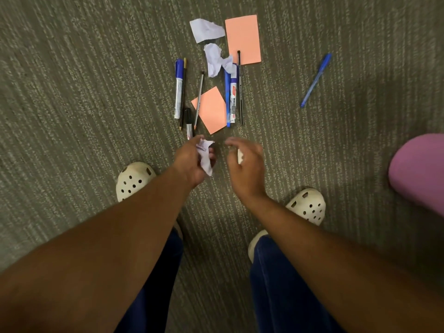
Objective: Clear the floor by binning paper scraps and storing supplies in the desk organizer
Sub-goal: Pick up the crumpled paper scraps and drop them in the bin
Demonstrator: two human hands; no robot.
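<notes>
A crumpled paper scrap (pixel 206 156) is gripped in the left hand (pixel 193 162), fingers curled round it, above the carpeted floor (pixel 72 104). A small white piece (pixel 240 156), seemingly another scrap, is held inside the curled fingers of the right hand (pixel 245 164); little of it is shown, so what it is cannot be told for certain.

The task is judged to be at an early stage. Still left on the floor are two white scraps: a flat torn piece (pixel 206 30) and a twisted crumpled piece (pixel 216 60) just below it. Two orange notes are also seen, a large one (pixel 243 39) and a smaller one (pixel 212 109). None of the supplies appears to have been stored: a blue-capped marker (pixel 178 88) lies with a dark pencil (pixel 183 92) touching it, a black marker (pixel 188 122) lies near the left hand, a grey pencil (pixel 199 99) crosses the smaller note's edge, and a blue pen (pixel 227 99), a whiteboard marker (pixel 233 97) and a thin black pen (pixel 240 87) lie side by side. A second blue pen (pixel 316 80) lies well apart to the right.

No desk organizer is in view. A pink rounded object (pixel 420 171) is seen at the right edge; whether it is the bin cannot be told
</notes>
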